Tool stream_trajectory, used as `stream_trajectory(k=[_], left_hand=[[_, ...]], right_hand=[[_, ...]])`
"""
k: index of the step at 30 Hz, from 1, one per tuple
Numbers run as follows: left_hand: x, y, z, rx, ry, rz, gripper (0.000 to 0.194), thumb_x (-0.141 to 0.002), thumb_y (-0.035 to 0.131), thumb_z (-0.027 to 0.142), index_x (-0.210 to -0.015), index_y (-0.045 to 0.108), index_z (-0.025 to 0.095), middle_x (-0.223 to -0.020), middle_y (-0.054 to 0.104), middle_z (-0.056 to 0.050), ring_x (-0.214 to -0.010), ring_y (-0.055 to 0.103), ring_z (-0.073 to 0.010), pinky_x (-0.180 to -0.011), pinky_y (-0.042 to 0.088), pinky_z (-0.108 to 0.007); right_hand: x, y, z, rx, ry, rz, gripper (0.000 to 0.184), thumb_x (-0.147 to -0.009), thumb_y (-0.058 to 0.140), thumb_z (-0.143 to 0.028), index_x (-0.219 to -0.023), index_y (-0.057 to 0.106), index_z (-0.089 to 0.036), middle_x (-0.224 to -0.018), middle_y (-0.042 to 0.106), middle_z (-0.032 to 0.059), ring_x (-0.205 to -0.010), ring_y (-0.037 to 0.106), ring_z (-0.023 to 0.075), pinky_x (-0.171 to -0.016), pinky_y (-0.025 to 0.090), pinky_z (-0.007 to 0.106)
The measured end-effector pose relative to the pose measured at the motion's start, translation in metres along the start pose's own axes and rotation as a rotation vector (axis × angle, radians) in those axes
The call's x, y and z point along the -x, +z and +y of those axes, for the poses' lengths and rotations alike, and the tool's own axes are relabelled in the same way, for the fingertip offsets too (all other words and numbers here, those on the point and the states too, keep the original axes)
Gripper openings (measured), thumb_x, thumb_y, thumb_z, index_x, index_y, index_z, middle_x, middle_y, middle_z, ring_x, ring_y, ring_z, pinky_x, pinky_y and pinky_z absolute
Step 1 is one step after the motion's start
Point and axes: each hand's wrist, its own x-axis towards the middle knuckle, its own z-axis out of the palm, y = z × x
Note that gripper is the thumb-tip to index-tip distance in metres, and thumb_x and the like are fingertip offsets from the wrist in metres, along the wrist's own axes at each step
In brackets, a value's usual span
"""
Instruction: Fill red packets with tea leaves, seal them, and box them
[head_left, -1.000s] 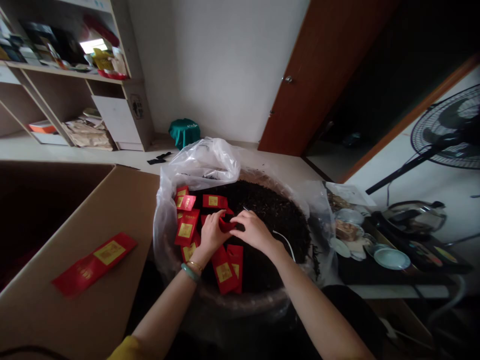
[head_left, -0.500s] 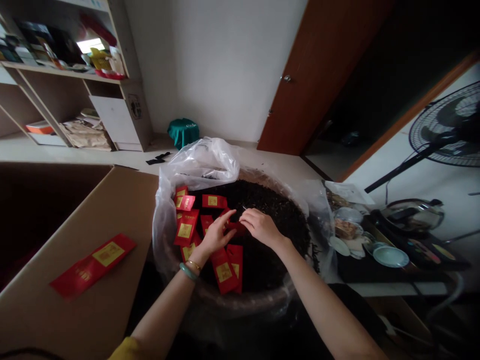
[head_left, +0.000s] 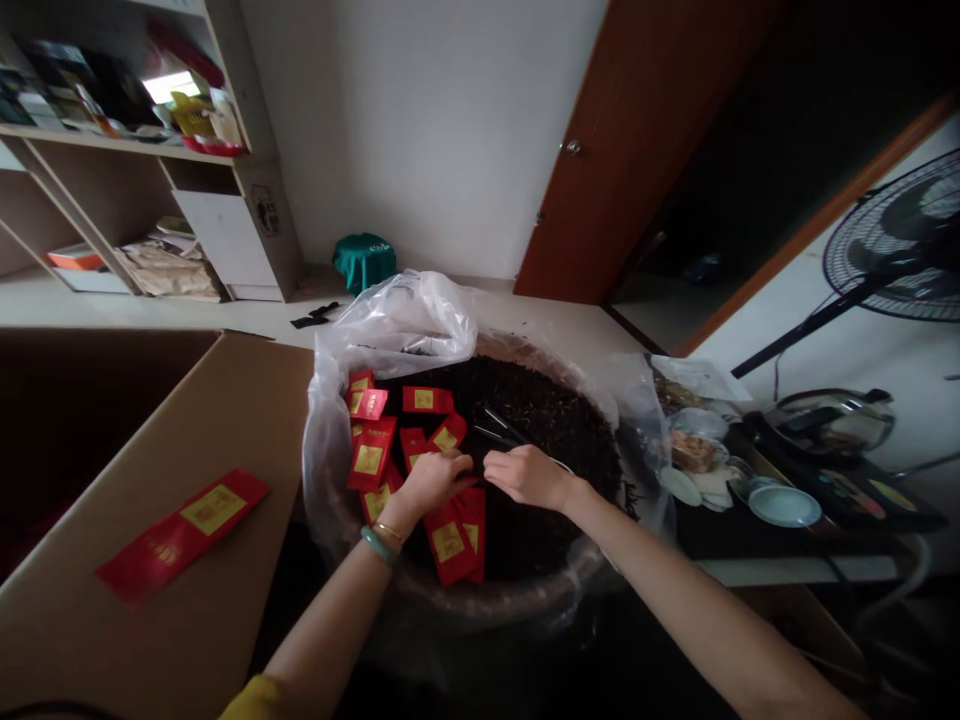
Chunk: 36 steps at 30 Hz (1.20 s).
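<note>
Both hands are over a plastic-lined round container [head_left: 480,605] of dark, loose, leaf-like bits [head_left: 540,400]. My left hand [head_left: 435,480] is closed, fingertips pinched, just above several red packets with gold labels [head_left: 448,540]. Close to its right, my right hand [head_left: 529,475] is closed too, its fingers curled toward the left. What either hand pinches is too small or dark to make out. A thin dark tool with two pale prongs [head_left: 499,422] lies on the dark bits beyond my right hand, partly hidden by it.
On the left, a cardboard box flap [head_left: 247,400] carries another red packet [head_left: 184,535]. To the right, a low table holds a kettle [head_left: 832,425], a small pale dish [head_left: 784,505] and plastic tubs. A fan [head_left: 900,240] stands beyond, and a green-covered stool [head_left: 365,262] stands by the wall.
My left hand's spread fingers have closed and dropped slightly. My right hand has moved lower and a little right. The pronged tool and a gold-labelled packet now show more fully.
</note>
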Motion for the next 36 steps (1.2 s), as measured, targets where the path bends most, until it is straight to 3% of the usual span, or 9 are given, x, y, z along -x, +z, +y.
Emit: stream_trajectory(k=[4, 8, 12, 15, 18, 22, 25, 31, 36], left_hand=[[0.000, -0.001, 0.005, -0.094, -0.030, -0.047, 0.015, -0.086, 0.056, 0.034, -0.085, 0.064, 0.020, -0.083, 0.066, -0.006, -0.067, 0.062, -0.0178, -0.056, 0.040, -0.024], [-0.001, -0.004, 0.012, -0.055, -0.054, -0.029, 0.019, -0.087, 0.054, 0.033, -0.078, 0.063, 0.019, -0.078, 0.065, -0.007, -0.067, 0.063, -0.0185, -0.057, 0.042, -0.025], [-0.002, -0.005, 0.012, -0.033, -0.070, 0.026, 0.020, -0.085, 0.055, 0.032, -0.073, 0.062, 0.018, -0.077, 0.065, -0.007, -0.071, 0.063, -0.0196, -0.060, 0.044, -0.026], [0.000, -0.005, 0.009, -0.026, -0.069, 0.080, 0.017, -0.083, 0.057, 0.031, -0.075, 0.063, 0.018, -0.083, 0.066, -0.008, -0.076, 0.064, -0.0204, -0.063, 0.046, -0.027], [0.001, -0.003, 0.007, 0.058, -0.068, 0.185, 0.015, -0.083, 0.058, 0.030, -0.092, 0.061, 0.019, -0.093, 0.067, -0.008, -0.084, 0.065, -0.0206, -0.069, 0.050, -0.029], [0.000, 0.000, 0.007, 0.326, -0.130, 0.376, 0.062, -0.077, 0.065, 0.029, -0.131, 0.038, 0.020, -0.118, 0.062, -0.010, -0.094, 0.065, -0.0192, -0.079, 0.053, -0.032], [-0.001, 0.002, 0.005, 0.456, -0.192, 0.418, 0.091, -0.071, 0.072, 0.029, -0.143, 0.018, 0.022, -0.124, 0.059, -0.012, -0.098, 0.064, -0.0206, -0.082, 0.054, -0.035], [-0.004, 0.003, 0.001, 0.481, -0.221, 0.411, 0.105, -0.064, 0.078, 0.029, -0.146, 0.014, 0.024, -0.125, 0.059, -0.012, -0.103, 0.062, -0.0232, -0.089, 0.051, -0.040], [-0.003, 0.003, 0.000, 0.517, -0.227, 0.387, 0.105, -0.062, 0.079, 0.030, -0.146, 0.016, 0.025, -0.125, 0.060, -0.011, -0.107, 0.060, -0.0227, -0.092, 0.049, -0.040]], right_hand=[[-0.005, -0.001, -0.005, 0.077, 0.071, -0.162, 0.018, -0.090, 0.050, -0.021, -0.087, 0.067, -0.016, -0.088, 0.067, 0.0080, -0.070, 0.065, 0.0162, -0.058, 0.042, 0.025], [-0.015, -0.002, -0.010, 0.084, 0.264, -0.189, 0.019, -0.088, 0.057, -0.028, -0.082, 0.069, -0.015, -0.084, 0.068, 0.0096, -0.071, 0.068, 0.0201, -0.058, 0.043, 0.025], [-0.022, -0.001, -0.012, 0.093, 0.320, -0.224, 0.018, -0.088, 0.055, -0.020, -0.080, 0.070, -0.015, -0.083, 0.069, 0.0105, -0.073, 0.069, 0.0209, -0.059, 0.044, 0.026], [-0.021, 0.001, -0.011, 0.037, 0.297, -0.190, 0.018, -0.089, 0.052, -0.016, -0.086, 0.069, -0.017, -0.087, 0.069, 0.0089, -0.076, 0.068, 0.0186, -0.060, 0.044, 0.024], [-0.019, 0.002, -0.009, -0.095, 0.329, -0.035, 0.017, -0.090, 0.052, -0.021, -0.094, 0.069, -0.021, -0.093, 0.070, 0.0052, -0.081, 0.067, 0.0160, -0.064, 0.044, 0.022], [-0.021, 0.002, -0.006, -0.254, 0.389, 0.164, 0.015, -0.089, 0.056, -0.023, -0.094, 0.070, -0.022, -0.092, 0.071, 0.0029, -0.082, 0.066, 0.0143, -0.070, 0.046, 0.022], [-0.024, 0.001, -0.004, -0.296, 0.379, 0.231, 0.014, -0.087, 0.058, -0.026, -0.089, 0.072, -0.023, -0.086, 0.070, 0.0025, -0.077, 0.065, 0.0138, -0.069, 0.046, 0.022], [-0.027, -0.001, -0.005, -0.326, 0.414, 0.267, 0.009, -0.082, 0.065, -0.023, -0.084, 0.073, -0.024, -0.087, 0.069, 0.0016, -0.076, 0.064, 0.0128, -0.068, 0.047, 0.022], [-0.028, -0.002, -0.007, -0.318, 0.418, 0.198, 0.010, -0.082, 0.064, -0.020, -0.083, 0.074, -0.023, -0.090, 0.070, 0.0017, -0.080, 0.065, 0.0137, -0.069, 0.047, 0.022]])
